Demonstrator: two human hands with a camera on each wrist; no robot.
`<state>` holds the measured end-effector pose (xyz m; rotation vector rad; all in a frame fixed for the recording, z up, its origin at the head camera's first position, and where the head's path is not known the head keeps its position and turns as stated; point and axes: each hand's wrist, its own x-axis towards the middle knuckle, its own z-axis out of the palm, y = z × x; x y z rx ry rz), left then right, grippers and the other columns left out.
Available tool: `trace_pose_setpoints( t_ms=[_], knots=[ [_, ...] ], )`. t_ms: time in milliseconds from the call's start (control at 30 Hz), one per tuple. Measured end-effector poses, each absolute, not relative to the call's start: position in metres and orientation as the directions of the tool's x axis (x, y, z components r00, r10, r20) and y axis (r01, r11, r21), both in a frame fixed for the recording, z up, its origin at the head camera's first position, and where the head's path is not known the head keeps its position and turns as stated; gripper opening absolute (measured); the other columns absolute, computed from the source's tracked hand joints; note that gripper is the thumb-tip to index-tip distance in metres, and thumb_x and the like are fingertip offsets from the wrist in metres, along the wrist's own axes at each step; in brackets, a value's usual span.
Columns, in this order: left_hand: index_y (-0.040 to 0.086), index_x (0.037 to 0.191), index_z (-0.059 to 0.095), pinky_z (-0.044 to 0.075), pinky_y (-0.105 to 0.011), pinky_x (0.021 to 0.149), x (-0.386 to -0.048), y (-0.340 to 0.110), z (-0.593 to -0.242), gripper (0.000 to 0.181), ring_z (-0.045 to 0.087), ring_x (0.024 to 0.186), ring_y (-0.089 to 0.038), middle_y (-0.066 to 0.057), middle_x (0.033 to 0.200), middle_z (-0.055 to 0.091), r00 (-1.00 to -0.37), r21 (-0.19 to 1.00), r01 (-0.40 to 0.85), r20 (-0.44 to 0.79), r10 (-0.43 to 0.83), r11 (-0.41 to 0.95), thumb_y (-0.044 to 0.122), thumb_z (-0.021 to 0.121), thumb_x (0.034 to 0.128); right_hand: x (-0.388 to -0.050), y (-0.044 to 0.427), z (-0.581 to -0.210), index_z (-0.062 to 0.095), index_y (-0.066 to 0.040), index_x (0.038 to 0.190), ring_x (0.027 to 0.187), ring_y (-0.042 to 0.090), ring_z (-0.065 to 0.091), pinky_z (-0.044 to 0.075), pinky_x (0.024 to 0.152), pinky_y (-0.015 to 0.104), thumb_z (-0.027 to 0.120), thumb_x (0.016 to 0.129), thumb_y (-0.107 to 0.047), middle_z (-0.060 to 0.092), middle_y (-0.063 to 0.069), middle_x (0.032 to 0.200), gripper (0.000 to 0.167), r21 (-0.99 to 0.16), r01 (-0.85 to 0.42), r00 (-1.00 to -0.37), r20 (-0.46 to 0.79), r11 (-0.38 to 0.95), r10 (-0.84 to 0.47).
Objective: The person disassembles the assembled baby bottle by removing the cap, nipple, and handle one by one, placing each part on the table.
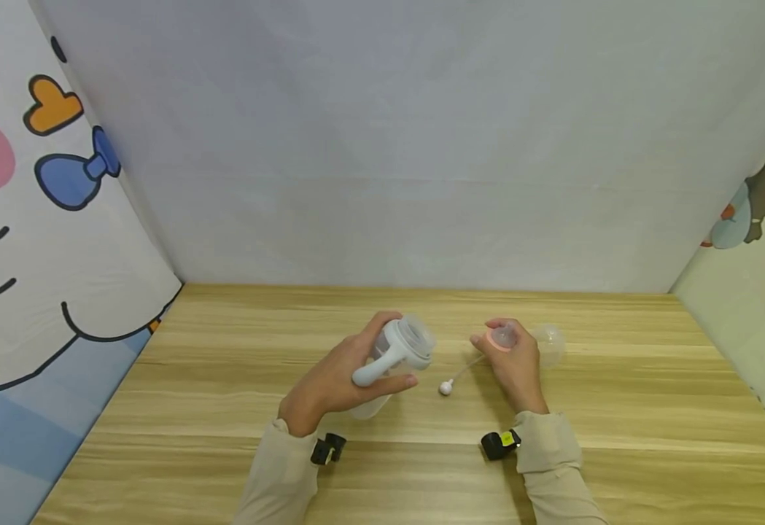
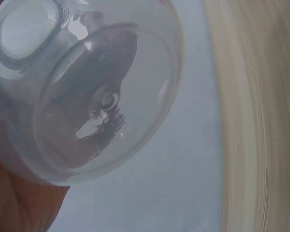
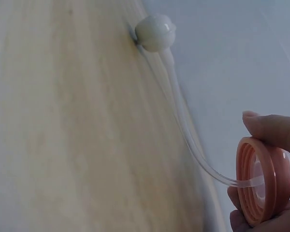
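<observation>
The left hand (image 1: pixel 349 372) grips a clear bottle (image 2: pixel 106 96) that has a pale blue handle ring (image 1: pixel 391 357) around its neck; the bottle tilts to the right with its mouth uncovered. In the right hand (image 1: pixel 516 364) a pink-orange threaded ring (image 3: pixel 256 181) is pinched between thumb and fingers. From inside the ring runs a thin clear tube (image 3: pixel 183 125), ending in a white ball-shaped weight (image 3: pixel 155 33). The weight hangs between the hands in the head view, left of the ring. How the left fingertips lie is partly hidden behind the bottle.
A clear dome-shaped cover (image 1: pixel 550 344) stands on the wooden table (image 1: pixel 192 408), just right of the right hand. Behind the table hangs a plain pale cloth (image 1: pixel 421 146), with cartoon-printed cloths at the left and right sides.
</observation>
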<state>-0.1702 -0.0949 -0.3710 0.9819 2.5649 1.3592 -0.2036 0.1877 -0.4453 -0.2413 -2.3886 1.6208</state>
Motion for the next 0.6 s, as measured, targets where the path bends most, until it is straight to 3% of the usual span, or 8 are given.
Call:
trace_pose_setpoints(
  t_ms=[300, 600],
  knots=[
    [0.027, 0.147, 0.035, 0.055, -0.035, 0.081, -0.1692, -0.0953, -0.3699, 0.071, 0.068, 0.098, -0.020, -0.001, 0.124, 0.066, -0.798, 0.763, 0.495, 0.211, 0.564, 0.415, 0.038, 0.076, 0.0899, -0.2034, 0.1901, -0.4465, 0.066, 0.000, 0.115, 0.113, 0.035, 0.060, 0.045, 0.098, 0.044, 0.080, 0.081, -0.012, 0.065, 0.025, 0.124, 0.039, -0.883, 0.013, -0.959, 0.122, 0.469, 0.256],
    [0.027, 0.147, 0.034, 0.055, -0.035, 0.081, -0.1688, -0.0952, -0.3701, 0.072, 0.068, 0.098, -0.016, 0.000, 0.124, 0.066, -0.798, 0.760, 0.498, 0.213, 0.565, 0.418, 0.041, 0.075, 0.0902, -0.2024, 0.1910, -0.4476, 0.067, -0.002, 0.113, 0.112, 0.035, 0.060, 0.043, 0.098, 0.043, 0.081, 0.080, -0.011, 0.067, 0.024, 0.121, 0.037, -0.864, 0.024, -0.963, 0.114, 0.502, 0.243]
  ],
)
